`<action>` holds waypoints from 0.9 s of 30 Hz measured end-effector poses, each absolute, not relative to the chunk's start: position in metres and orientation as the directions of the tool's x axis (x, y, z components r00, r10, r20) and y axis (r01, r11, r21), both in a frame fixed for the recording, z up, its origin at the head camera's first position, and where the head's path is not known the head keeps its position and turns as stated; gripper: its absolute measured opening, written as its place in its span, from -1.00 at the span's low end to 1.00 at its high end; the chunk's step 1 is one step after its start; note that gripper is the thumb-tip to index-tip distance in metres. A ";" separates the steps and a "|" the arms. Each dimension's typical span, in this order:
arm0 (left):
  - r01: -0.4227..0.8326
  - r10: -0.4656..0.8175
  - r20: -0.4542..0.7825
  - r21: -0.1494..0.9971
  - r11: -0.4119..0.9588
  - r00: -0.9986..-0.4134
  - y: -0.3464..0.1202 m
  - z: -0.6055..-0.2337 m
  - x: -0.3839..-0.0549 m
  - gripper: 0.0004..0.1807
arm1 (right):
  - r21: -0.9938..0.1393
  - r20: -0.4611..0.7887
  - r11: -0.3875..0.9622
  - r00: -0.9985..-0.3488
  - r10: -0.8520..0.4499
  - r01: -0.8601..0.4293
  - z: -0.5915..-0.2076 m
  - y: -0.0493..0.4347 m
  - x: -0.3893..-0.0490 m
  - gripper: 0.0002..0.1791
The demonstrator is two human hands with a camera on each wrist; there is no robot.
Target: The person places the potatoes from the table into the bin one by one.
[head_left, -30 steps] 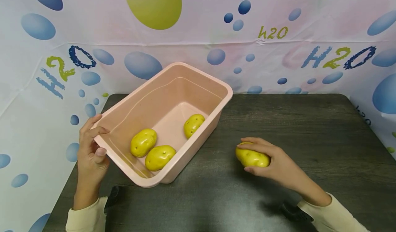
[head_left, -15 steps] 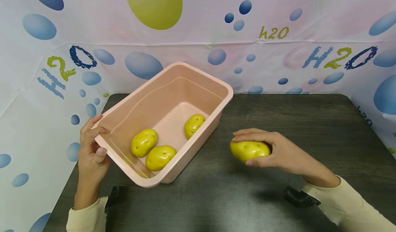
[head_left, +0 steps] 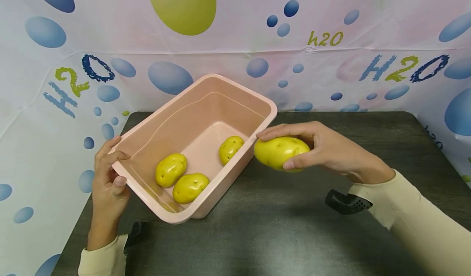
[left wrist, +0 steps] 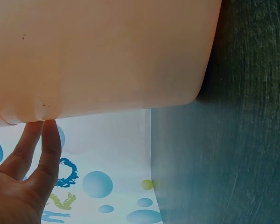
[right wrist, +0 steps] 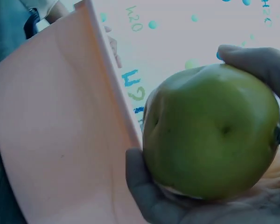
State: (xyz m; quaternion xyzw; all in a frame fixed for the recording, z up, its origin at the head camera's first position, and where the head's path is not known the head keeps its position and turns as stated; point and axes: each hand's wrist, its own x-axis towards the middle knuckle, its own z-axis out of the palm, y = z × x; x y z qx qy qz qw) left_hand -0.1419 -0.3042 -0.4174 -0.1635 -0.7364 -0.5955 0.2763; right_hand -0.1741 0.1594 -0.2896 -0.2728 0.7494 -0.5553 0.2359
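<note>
A pink plastic bin (head_left: 206, 149) stands tilted on the left half of the table. My left hand (head_left: 110, 182) grips its near-left corner, thumb and fingers about the rim; in the left wrist view the fingers (left wrist: 49, 154) touch its outer wall. Three glossy yellow potatoes lie inside: one potato (head_left: 171, 169) at left, another potato (head_left: 190, 188) in front and a third potato (head_left: 231, 149) by the right wall. Just outside the right rim, my right hand (head_left: 312, 145) holds a fourth yellow potato (head_left: 276, 151) above the table, also large in the right wrist view.
The dark wood-grain table (head_left: 368, 153) reaches back to a white backdrop (head_left: 235, 43) printed with blue and green bubbles and lettering. Dark wrist devices sit at both cream sleeves, such as the right sleeve (head_left: 412, 214).
My right hand has lifted the potato off the table and carried it up and left, close to the bin's right rim. The left hand and the bin have stayed in place.
</note>
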 end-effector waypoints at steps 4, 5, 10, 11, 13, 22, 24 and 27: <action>0.566 -0.088 0.597 0.790 0.238 -0.797 -0.304 -0.418 -0.142 -0.26 | -0.986 -0.034 0.138 -0.694 -0.719 -0.094 -0.284 0.147 -0.192 -0.37; 0.565 -0.087 0.597 0.790 0.238 -0.798 -0.304 -0.418 -0.142 -0.27 | -0.988 -0.033 0.125 -0.684 -0.729 -0.085 -0.282 0.143 -0.197 -0.37; 0.573 -0.078 0.603 0.784 0.240 -0.794 -0.305 -0.418 -0.142 -0.28 | -0.997 -0.020 0.059 -0.628 -0.778 -0.040 -0.275 0.121 -0.220 -0.35; 0.575 -0.075 0.605 0.782 0.239 -0.792 -0.305 -0.418 -0.142 -0.28 | -0.999 -0.016 0.043 -0.619 -0.785 -0.029 -0.273 0.116 -0.224 -0.34; 0.578 -0.072 0.607 0.781 0.236 -0.791 -0.305 -0.418 -0.143 -0.29 | -1.000 -0.014 0.016 -0.596 -0.803 0.002 -0.271 0.106 -0.231 -0.32; 0.560 -0.084 0.586 0.801 0.213 -0.806 -0.304 -0.418 -0.142 -0.28 | -0.989 -0.083 0.005 -0.523 -0.848 0.149 -0.268 0.055 -0.267 -0.39; 0.559 -0.085 0.586 0.801 0.214 -0.806 -0.304 -0.418 -0.142 -0.27 | -0.984 -0.097 0.004 -0.518 -0.850 0.177 -0.268 0.044 -0.274 -0.40; 0.558 -0.086 0.585 0.801 0.217 -0.806 -0.305 -0.418 -0.142 -0.27 | -0.979 -0.130 0.028 -0.513 -0.848 0.202 -0.271 0.029 -0.285 -0.40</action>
